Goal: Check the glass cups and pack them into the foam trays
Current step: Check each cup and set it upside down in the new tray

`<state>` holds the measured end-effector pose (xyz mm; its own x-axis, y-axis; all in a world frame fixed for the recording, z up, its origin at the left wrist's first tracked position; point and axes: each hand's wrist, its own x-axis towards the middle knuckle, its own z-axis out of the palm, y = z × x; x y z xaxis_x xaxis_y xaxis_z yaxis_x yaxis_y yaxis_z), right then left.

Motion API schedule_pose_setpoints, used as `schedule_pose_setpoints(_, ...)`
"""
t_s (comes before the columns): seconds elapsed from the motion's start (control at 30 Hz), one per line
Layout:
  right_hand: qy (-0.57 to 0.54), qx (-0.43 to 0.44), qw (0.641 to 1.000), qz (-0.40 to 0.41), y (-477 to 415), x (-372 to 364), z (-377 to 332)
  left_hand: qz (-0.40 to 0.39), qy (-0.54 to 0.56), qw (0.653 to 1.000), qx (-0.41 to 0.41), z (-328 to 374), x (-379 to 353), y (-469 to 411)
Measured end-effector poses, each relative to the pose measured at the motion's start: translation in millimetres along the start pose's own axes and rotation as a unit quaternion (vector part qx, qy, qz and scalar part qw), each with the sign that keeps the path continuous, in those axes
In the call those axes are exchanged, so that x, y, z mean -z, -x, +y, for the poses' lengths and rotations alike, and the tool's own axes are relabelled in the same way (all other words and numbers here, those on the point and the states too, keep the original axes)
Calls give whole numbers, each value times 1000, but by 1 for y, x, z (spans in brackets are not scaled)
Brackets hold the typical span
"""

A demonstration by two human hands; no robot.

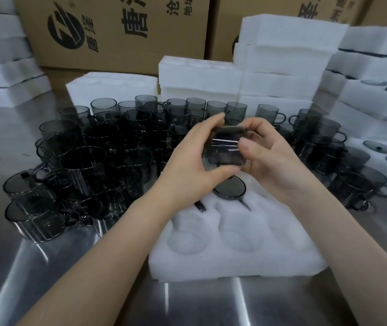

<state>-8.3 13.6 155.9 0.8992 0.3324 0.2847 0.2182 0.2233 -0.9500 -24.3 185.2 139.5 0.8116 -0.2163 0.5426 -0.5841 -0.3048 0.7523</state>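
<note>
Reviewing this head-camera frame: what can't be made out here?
1. Held cup: head view, motion-blurred and wrapped by the left hand and right hand; flaws and handle unreadable.
2. Foam tray: far pockets hidden behind both hands; only one packed cup shows.
3. Cartons: print cut off by the top edge.
4. Side tray: cut off by the right edge.

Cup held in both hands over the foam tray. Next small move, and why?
Probably lower the smoky grey glass cup, gripped by the left hand and right hand, into an empty round pocket of the white foam tray: one seated cup already fills a far pocket, and the near pockets look empty.
</note>
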Motion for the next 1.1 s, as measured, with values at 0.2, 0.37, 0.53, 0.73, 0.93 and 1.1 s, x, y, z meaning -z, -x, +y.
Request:
schedule_pose_setpoints(0.2, 166, 78, 980, 76, 4, -8, -1, 3, -51, 999, -9, 1, -1, -1)
schedule_pose_setpoints(0.37, 154, 86, 977, 120, 2, -7, -1, -5, -80, 995, -51, 2, -1, -2)
schedule_pose_setpoints(0.53, 29, 27, 995, 89, 0, -4, -3, -2, -26, 999, -31, 4, 0, -1)
schedule_pose_setpoints(0.73, -81, -32, 996, -23, -1, 6, -4, 40, 19, 999, -12, 5, 1, -2)
schedule_pose_setpoints(0.93, -72, -20, 996, -41, 1, 3, -3, 36, 24, 999, -3, 1, 2, -1)
schedule_pose_setpoints(1.1, 41, 12, 998, 53, 1, -2, -1, 24, -32, 999, -4, 2, -1, -1)
